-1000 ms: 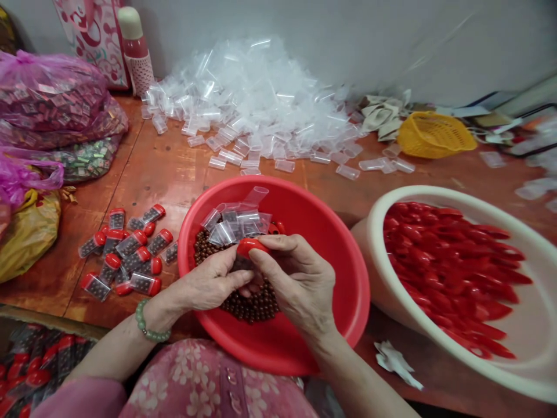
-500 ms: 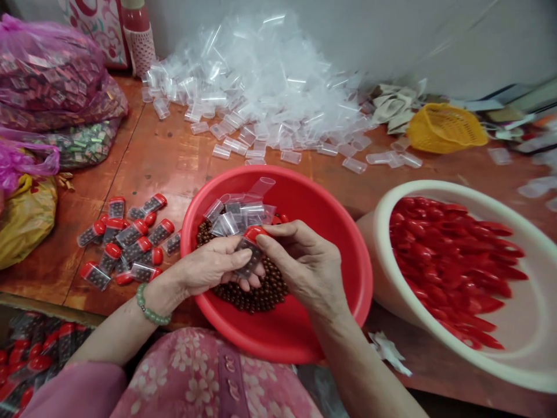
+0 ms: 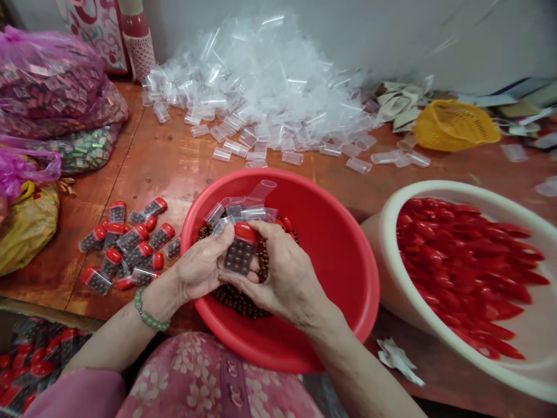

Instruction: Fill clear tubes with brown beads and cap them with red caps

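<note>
A clear plastic tube [image 3: 238,257] packed with dark brown beads sits between your two hands, just above the middle of the basin, tilted slightly. A red cap [image 3: 246,233] covers its upper end; it looks seated, though your right fingers [image 3: 265,227] partly hide the join, so that's a fair guess at best.

Your right hand [image 3: 281,270] wraps over the cap and tube. Your left hand [image 3: 200,270] cups the tube from the other side, a green bead bracelet [image 3: 150,316] on its wrist. Fingers of both hands are together, clamped on the tube.

Directly under the fingers: loose brown beads [image 3: 237,303] in a red plastic basin [image 3: 335,273]. Just past the fingertips, empty clear tubes [image 3: 235,212] lie on the beads.

Left of the fingers, capped filled tubes [image 3: 134,244] lie on the tabletop [image 3: 183,174]. Right of them, a cream basin [image 3: 439,192] holds red caps [image 3: 461,255]. Well beyond the fingers, a heap of clear tubes [image 3: 261,75] spreads along the wall.
</note>
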`<state>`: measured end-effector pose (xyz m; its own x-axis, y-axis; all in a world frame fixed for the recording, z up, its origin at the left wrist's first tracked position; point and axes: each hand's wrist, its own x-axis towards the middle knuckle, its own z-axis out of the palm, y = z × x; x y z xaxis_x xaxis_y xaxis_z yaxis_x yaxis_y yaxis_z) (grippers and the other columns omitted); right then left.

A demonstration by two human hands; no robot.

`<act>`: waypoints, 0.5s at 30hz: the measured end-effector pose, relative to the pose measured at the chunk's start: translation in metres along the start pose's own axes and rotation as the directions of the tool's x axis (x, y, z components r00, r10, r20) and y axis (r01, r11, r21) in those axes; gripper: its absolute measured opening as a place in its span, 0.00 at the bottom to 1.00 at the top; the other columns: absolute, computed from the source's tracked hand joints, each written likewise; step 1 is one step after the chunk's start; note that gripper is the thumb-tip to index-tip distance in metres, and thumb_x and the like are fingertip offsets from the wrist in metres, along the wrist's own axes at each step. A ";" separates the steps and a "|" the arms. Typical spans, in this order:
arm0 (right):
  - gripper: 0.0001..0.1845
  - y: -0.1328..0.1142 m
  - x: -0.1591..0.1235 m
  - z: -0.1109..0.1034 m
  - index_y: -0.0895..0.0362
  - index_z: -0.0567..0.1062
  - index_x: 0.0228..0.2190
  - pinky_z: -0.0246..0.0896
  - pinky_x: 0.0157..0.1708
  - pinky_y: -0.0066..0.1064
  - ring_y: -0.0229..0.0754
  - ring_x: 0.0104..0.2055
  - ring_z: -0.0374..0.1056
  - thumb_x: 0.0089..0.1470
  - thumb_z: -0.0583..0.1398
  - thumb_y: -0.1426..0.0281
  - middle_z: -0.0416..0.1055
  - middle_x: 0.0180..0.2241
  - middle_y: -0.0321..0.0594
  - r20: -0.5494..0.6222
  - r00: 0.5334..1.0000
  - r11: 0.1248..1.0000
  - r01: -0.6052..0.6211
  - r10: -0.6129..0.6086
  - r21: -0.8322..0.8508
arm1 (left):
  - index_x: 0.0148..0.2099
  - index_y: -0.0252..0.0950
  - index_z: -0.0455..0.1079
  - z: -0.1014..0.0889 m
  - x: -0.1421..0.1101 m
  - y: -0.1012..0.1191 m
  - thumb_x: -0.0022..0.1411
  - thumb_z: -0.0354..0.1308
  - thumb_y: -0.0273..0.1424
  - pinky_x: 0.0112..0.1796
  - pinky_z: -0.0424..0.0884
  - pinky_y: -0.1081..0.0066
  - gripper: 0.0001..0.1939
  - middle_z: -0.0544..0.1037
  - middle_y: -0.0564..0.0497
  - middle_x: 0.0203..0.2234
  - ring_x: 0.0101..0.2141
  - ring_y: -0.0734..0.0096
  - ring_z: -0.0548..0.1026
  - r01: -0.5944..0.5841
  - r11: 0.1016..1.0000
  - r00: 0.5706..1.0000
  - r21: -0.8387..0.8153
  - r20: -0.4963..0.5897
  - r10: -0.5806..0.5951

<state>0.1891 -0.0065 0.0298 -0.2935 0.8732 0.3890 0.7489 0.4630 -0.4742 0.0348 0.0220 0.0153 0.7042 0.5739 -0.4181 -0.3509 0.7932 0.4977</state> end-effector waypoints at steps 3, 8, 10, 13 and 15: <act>0.31 -0.002 0.001 0.003 0.59 0.62 0.50 0.68 0.37 0.42 0.51 0.38 0.72 0.48 0.64 0.59 0.72 0.37 0.49 -0.064 0.998 0.999 0.019 -0.021 -0.035 | 0.37 0.28 0.71 0.001 0.000 0.000 0.65 0.45 0.52 0.32 0.72 0.70 0.30 0.78 0.45 0.24 0.23 0.72 0.75 -0.002 1.000 1.000 0.017 -0.007 0.002; 0.30 0.000 0.002 0.005 0.59 0.62 0.50 0.69 0.37 0.41 0.51 0.39 0.72 0.47 0.63 0.61 0.73 0.38 0.49 -0.138 0.983 0.991 0.110 -0.119 -0.070 | 0.36 0.27 0.72 0.000 0.000 -0.002 0.63 0.42 0.55 0.33 0.72 0.69 0.34 0.78 0.42 0.26 0.25 0.71 0.76 -0.005 0.999 1.000 0.034 0.023 0.005; 0.31 0.001 0.003 0.005 0.60 0.62 0.50 0.70 0.38 0.42 0.51 0.40 0.72 0.47 0.63 0.62 0.73 0.38 0.50 -0.138 0.977 0.985 0.150 -0.160 -0.082 | 0.36 0.26 0.72 -0.001 0.000 -0.003 0.63 0.42 0.56 0.34 0.72 0.68 0.35 0.78 0.42 0.26 0.25 0.69 0.76 -0.003 0.999 1.000 0.047 0.018 0.002; 0.32 0.002 0.003 0.004 0.63 0.62 0.51 0.70 0.41 0.43 0.52 0.42 0.71 0.48 0.63 0.63 0.72 0.41 0.54 -0.092 0.981 0.983 0.166 -0.172 -0.075 | 0.36 0.26 0.73 0.000 0.000 -0.004 0.63 0.44 0.54 0.34 0.72 0.67 0.34 0.78 0.42 0.25 0.27 0.67 0.76 -0.011 0.998 1.000 0.065 -0.007 0.011; 0.33 0.001 0.004 0.004 0.64 0.61 0.53 0.69 0.43 0.44 0.52 0.45 0.69 0.49 0.63 0.65 0.71 0.44 0.56 -0.034 0.987 0.987 0.154 -0.155 -0.045 | 0.37 0.27 0.72 0.002 -0.001 -0.004 0.63 0.46 0.53 0.33 0.72 0.68 0.31 0.77 0.43 0.24 0.28 0.67 0.77 -0.034 0.997 0.999 0.070 -0.017 0.036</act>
<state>0.1865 -0.0018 0.0277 -0.3857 0.7850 0.4849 0.7210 0.5843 -0.3725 0.0368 0.0183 0.0154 0.6804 0.6053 -0.4132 -0.3308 0.7567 0.5639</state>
